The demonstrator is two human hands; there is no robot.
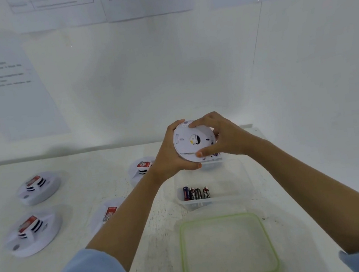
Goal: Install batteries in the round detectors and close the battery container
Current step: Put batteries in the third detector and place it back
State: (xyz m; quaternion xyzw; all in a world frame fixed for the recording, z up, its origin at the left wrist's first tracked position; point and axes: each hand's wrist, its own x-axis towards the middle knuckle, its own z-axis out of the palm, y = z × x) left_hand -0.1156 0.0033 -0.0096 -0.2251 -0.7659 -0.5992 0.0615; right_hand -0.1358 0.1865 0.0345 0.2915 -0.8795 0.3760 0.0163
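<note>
Both hands are working at the centre of the head view: the left hand [172, 157] is cupping the left and lower edge of a round detector [192, 142], while the right hand [223, 138] is pinching its rim between thumb and forefinger. The white disc is being held in the air, tilted with its flat back toward the camera, above the far edge of the clear battery container [237, 173].

By the look of the opposed grips, the person is twisting the detector's back plate. Whether it is coming off or locking on cannot be told. A white piece with dark markings is showing just below the right hand, too hidden to identify.

Four batteries [196, 192] are lying side by side in the container, right of centre, and its green-rimmed lid [226, 247] is lying apart on the table [75, 174] at lower centre, so closing is not yet done. The next move is likely calling for a steady turn until the plate seats or frees.

Four other detectors [38, 188] are sitting left of centre, each carrying a red label too blurred to read. On the batteries, only the letters "EVER" are coming through. Printed sheets [4, 92] are hanging on the wall at upper left and top, their text illegible.
</note>
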